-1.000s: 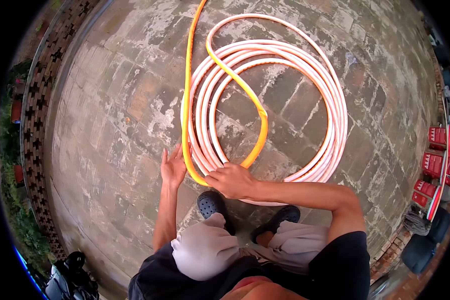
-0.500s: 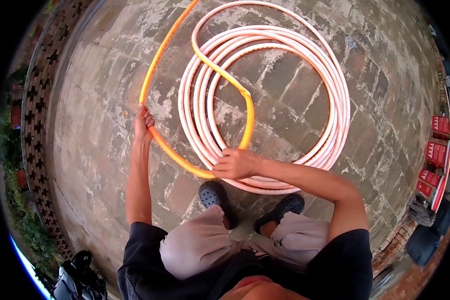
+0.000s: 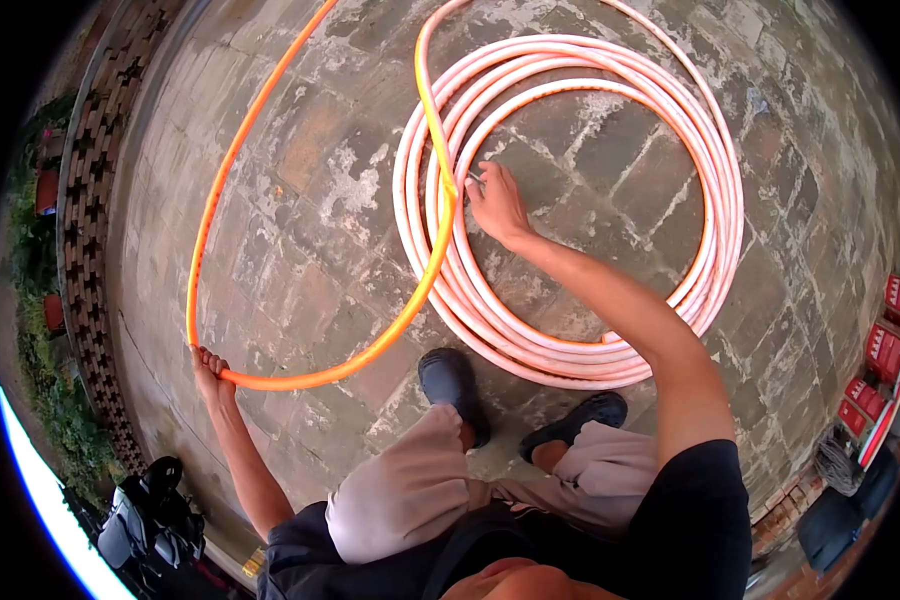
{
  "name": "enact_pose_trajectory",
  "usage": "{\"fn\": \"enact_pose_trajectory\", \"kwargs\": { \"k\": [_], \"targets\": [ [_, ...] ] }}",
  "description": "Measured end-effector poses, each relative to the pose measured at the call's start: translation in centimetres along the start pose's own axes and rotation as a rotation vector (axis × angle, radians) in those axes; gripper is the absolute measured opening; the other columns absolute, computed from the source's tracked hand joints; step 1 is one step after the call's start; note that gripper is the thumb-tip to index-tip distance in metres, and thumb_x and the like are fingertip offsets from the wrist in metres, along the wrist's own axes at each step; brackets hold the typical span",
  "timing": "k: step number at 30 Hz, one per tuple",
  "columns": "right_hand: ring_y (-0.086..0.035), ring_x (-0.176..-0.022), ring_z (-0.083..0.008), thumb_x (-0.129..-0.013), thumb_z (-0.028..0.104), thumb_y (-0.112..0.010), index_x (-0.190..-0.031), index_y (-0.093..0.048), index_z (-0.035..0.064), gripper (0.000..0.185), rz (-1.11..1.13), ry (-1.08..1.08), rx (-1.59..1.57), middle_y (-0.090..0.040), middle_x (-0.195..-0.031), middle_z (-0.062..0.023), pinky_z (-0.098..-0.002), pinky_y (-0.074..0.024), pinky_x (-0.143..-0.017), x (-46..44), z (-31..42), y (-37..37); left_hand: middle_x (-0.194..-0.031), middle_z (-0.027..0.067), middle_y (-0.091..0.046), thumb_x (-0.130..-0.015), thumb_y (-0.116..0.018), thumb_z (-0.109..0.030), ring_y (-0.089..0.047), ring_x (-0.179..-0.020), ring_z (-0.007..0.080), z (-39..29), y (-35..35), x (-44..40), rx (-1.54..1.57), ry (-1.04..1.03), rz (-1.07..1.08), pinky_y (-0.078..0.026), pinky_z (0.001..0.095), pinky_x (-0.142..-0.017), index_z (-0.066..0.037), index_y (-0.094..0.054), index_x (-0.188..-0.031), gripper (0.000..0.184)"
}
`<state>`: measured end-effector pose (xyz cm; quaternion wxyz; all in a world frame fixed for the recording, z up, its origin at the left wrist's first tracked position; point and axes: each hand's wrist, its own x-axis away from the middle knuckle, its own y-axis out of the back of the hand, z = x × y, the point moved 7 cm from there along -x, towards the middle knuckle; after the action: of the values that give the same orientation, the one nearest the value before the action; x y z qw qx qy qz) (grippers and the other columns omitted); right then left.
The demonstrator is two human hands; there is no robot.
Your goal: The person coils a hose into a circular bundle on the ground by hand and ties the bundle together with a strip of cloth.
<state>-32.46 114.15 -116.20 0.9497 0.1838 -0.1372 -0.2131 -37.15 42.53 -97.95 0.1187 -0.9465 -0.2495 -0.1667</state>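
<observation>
Hose (image 3: 320, 379) is probably springy, heavy; left grip (image 3: 212, 370) wraps its lower-left bend, sensible hold; right grip (image 3: 499, 205) half-curled, contents unclear.

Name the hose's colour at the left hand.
The hose is orange there, seen best in the head view.
</observation>
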Motion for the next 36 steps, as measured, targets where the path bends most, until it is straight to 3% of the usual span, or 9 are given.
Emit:
{"fn": "enact_pose_trajectory", "kwargs": {
  "k": [10,13,19,22,24,26,27,32,36],
  "targets": [
    [-0.063,-0.110,-0.0394,-0.090,-0.002,-0.069,-0.139,-0.059,0.0015,0.050,-0.082,0.121,0.135,-0.058,-0.122,-0.0208,-0.0472,-0.0527,-0.099,-0.6,5.9,-7.2,-0.065,-0.0085,-0.036,-0.108,-0.065,-0.045,-0.032,-0.049,0.0046,3.0,12.3,0.0,-0.062,0.152,-0.441,-0.035,0.0216,-0.044,-0.016,-0.051,-0.081,0.042],
    [-0.066,-0.107,-0.0355,-0.091,-0.005,-0.066,-0.144,-0.061,0.0005,0.053,0.096,0.234,-0.092,-0.063,-0.112,-0.0164,-0.0430,-0.0548,-0.094,0.2,7.9,-10.9,-0.069,-0.0084,-0.043,-0.108,-0.067,-0.045,-0.037,-0.051,0.0052,4.5,7.8,1.0,-0.036,0.217,-0.287,-0.037,0.0221,-0.047,-0.014,-0.058,-0.091,0.037],
    [-0.060,-0.125,-0.0392,-0.095,-0.004,-0.063,-0.159,-0.047,-0.0010,0.066,0.378,0.440,0.037,-0.059,-0.145,-0.0235,-0.0447,-0.0509,-0.108,1.5,8.1,-18.1,-0.085,-0.0043,-0.055,-0.111,-0.062,-0.033,-0.048,-0.065,0.0067,11.4,-0.7,0.2,-0.250,0.294,-0.009,-0.043,0.0233,-0.058,-0.010,-0.063,-0.116,0.024],
    [-0.045,-0.143,-0.0390,-0.088,-0.010,-0.061,-0.152,-0.047,-0.0138,0.065,0.387,0.544,0.433,-0.033,-0.167,-0.0294,-0.0428,-0.0540,-0.105,3.9,10.0,-16.2,-0.104,0.0034,-0.063,-0.107,-0.066,-0.023,-0.058,-0.082,0.0140,15.2,0.1,-1.9,-0.525,0.154,0.048,-0.051,0.0286,-0.069,-0.007,-0.059,-0.132,0.030],
    [-0.032,-0.155,-0.0420,-0.093,0.005,-0.068,-0.157,-0.040,-0.0120,0.072,0.458,0.637,0.448,-0.018,-0.173,-0.0311,-0.0448,-0.0445,-0.119,5.5,8.7,-15.9,-0.115,0.0078,-0.065,-0.106,-0.067,-0.020,-0.064,-0.095,0.0187,17.9,1.8,-2.5,-0.683,0.073,0.060,-0.055,0.0320,-0.078,-0.007,-0.058,-0.139,0.037],
    [-0.025,-0.159,-0.0431,-0.095,0.015,-0.071,-0.161,-0.034,-0.0103,0.080,0.507,0.678,0.489,-0.013,-0.174,-0.0320,-0.0470,-0.0347,-0.125,7.3,7.6,-13.9,-0.138,0.0139,-0.061,-0.101,-0.072,-0.018,-0.059,-0.127,0.0294,17.7,-0.8,1.4,-1.392,-0.608,-0.032,-0.052,0.0421,-0.104,-0.011,-0.055,-0.148,0.051],
    [-0.017,-0.163,-0.0442,-0.096,0.026,-0.073,-0.164,-0.029,-0.0086,0.088,0.535,0.714,0.525,-0.007,-0.175,-0.0329,-0.0491,-0.0249,-0.132,8.1,7.2,-13.0,-0.138,0.0139,-0.061,-0.101,-0.072,-0.018,-0.059,-0.127,0.0294,18.4,-1.4,4.0,-1.384,-0.590,-0.045,-0.052,0.0421,-0.104,-0.011,-0.055,-0.148,0.051],
    [-0.010,-0.164,-0.0471,-0.096,0.032,-0.076,-0.168,-0.020,-0.0046,0.098,0.691,0.785,0.409,-0.004,-0.175,-0.0348,-0.0532,-0.0158,-0.133,8.8,5.0,-12.8,-0.151,0.0133,-0.054,-0.093,-0.077,-0.026,-0.048,-0.142,0.0383,22.7,-8.6,19.2,-1.732,-0.569,0.905,-0.040,0.0492,-0.120,-0.012,-0.056,-0.147,0.060],
    [-0.013,-0.164,-0.0454,-0.093,0.020,-0.076,-0.166,-0.028,-0.0056,0.091,0.729,0.757,0.421,-0.008,-0.175,-0.0345,-0.0490,-0.0174,-0.134,8.6,5.1,-12.4,-0.142,0.0119,-0.058,-0.091,-0.076,-0.024,-0.052,-0.137,0.0360,26.8,-5.4,23.0,-1.735,-0.662,0.902,-0.043,0.0481,-0.116,-0.009,-0.062,-0.136,0.049]
  ]
}}
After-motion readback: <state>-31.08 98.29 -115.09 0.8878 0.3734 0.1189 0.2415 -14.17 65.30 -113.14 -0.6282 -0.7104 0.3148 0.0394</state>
